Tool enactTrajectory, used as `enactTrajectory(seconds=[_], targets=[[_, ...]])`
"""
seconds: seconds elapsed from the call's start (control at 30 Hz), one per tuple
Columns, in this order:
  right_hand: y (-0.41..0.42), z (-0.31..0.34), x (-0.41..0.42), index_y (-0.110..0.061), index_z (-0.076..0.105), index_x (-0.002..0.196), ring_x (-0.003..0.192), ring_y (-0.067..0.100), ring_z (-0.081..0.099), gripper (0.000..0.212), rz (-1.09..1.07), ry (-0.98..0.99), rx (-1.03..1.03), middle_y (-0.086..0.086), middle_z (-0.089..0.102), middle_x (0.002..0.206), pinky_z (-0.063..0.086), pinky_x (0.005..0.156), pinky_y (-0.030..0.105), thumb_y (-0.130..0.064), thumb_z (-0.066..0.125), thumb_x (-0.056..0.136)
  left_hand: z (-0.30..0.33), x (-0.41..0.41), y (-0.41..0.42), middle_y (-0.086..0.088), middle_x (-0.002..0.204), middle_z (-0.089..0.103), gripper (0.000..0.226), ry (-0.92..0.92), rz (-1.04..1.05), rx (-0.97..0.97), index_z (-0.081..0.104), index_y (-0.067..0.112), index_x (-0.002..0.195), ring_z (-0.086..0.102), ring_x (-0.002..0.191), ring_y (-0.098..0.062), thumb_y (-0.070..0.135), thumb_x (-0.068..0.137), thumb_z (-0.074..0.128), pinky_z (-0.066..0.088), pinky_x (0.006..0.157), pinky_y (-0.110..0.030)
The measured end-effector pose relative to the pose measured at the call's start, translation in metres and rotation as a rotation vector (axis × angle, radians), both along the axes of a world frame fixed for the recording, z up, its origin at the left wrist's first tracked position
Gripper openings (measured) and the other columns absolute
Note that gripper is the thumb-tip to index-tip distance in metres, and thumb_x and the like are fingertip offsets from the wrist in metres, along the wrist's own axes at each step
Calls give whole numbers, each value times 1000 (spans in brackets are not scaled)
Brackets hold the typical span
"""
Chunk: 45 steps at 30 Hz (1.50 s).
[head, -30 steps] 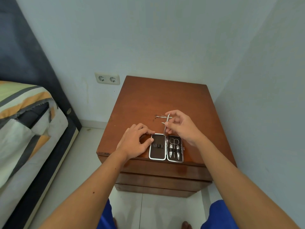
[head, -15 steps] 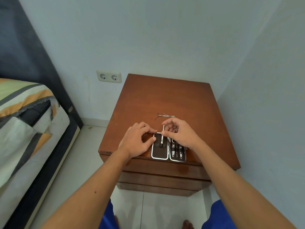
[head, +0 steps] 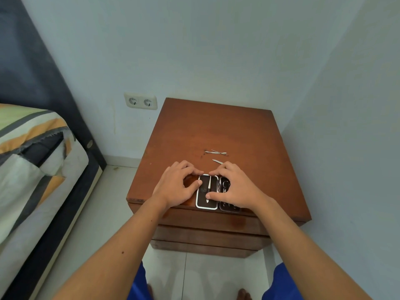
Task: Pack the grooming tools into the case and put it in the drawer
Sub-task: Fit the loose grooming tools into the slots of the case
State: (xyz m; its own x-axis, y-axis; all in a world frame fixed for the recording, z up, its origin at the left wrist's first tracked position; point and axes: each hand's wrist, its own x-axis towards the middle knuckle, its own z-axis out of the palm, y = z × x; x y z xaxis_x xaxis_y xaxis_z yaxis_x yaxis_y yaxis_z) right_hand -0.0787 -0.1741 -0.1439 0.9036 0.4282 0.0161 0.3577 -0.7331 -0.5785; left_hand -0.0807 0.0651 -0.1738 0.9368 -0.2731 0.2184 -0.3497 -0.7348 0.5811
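Now open case [head: 207, 204] beneath right hand [head: 236, 189], beside left hand [head: 176, 187].

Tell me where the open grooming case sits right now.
The case lies open at the nightstand's front edge, between the left hand and the right hand.
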Motion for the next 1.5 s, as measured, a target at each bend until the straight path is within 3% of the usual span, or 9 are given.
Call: enactTrajectory(seconds=[0.27, 0.57, 0.7, 0.8, 0.97, 1.1, 1.2, 1.3, 1.5], targets=[[-3, -6, -11, -24, 65, 135, 115, 7, 46, 79, 24, -47, 9, -14, 51, 120, 36, 100, 18, -60, 87, 69, -2, -5, -3, 24, 113, 57, 26, 3, -2, -2, 72, 40, 121, 49, 103, -4, 45, 96, 68, 32, 90, -26], [-5, -1, -13, -31, 69, 128, 124, 3, 47, 71, 15, -16, 69, -18, 51, 123, 37, 104, 15, -62, 88, 68, 3, -3, -2, 24, 114, 57, 27, -4, 2, -6, 72, 40, 123, 49, 104, -4, 45, 97, 67, 34, 93, -27], [-16, 4, 0, -27, 76, 117, 105, 3, 66, 39, -182, -74, 201, -16, 65, 113, 54, 96, 27, -44, 84, 83, 3, -6, -9, 24, 115, 57, 27, 4, -13, -18, 72, 40, 123, 49, 105, -4, 45, 97, 67, 32, 94, -25], [-23, 9, 24, -25, 80, 104, 86, 4, 63, 13, -383, -146, 128, -9, 67, 100, 57, 90, 38, -28, 77, 91, 5, -3, -8, 24, 115, 58, 26, -1, -10, -28, 72, 40, 122, 50, 104, -4, 45, 97, 68, 33, 94, -25], [-22, 6, 39, -26, 77, 89, 83, 8, 57, 3, -411, -73, -35, -8, 61, 96, 52, 85, 34, -26, 76, 92, 3, -3, -5, 25, 114, 57, 26, 9, -7, -31, 72, 40, 121, 50, 105, -3, 45, 96, 68, 32, 94, -25], [-27, 4, 38, -26, 68, 94, 89, 11, 56, 7, -323, -59, -94, -5, 59, 102, 47, 85, 31, -23, 65, 99, 3, -2, -8, 26, 114, 57, 26, 8, -13, -34, 72, 40, 121, 50, 104, -4, 45, 96, 68, 33, 93, -25], [-30, 9, 39, -24, 63, 97, 85, 11, 61, 6, -325, -27, 46, -6, 68, 95, 46, 79, 28, -20, 61, 101, 4, 0, -6, 26, 113, 57, 26, 2, -4, -34, 72, 40, 120, 50, 103, -4, 45, 96, 68, 33, 92, -24], [-31, 13, 38, -19, 72, 93, 81, 10, 66, 4, -368, 55, 293, -5, 75, 89, 51, 80, 23, -16, 73, 95, 4, 1, -3, 26, 112, 57, 25, -1, 1, -31, 73, 39, 120, 50, 102, -3, 45, 95, 69, 32, 91, -24], [-36, 11, 32, -17, 77, 102, 81, 17, 68, 19, -370, 238, 635, 7, 76, 92, 58, 85, 35, -6, 82, 87, 0, -2, 0, 25, 114, 58, 25, 12, 2, -28, 73, 39, 120, 50, 103, -3, 45, 96, 68, 35, 92, -25]])
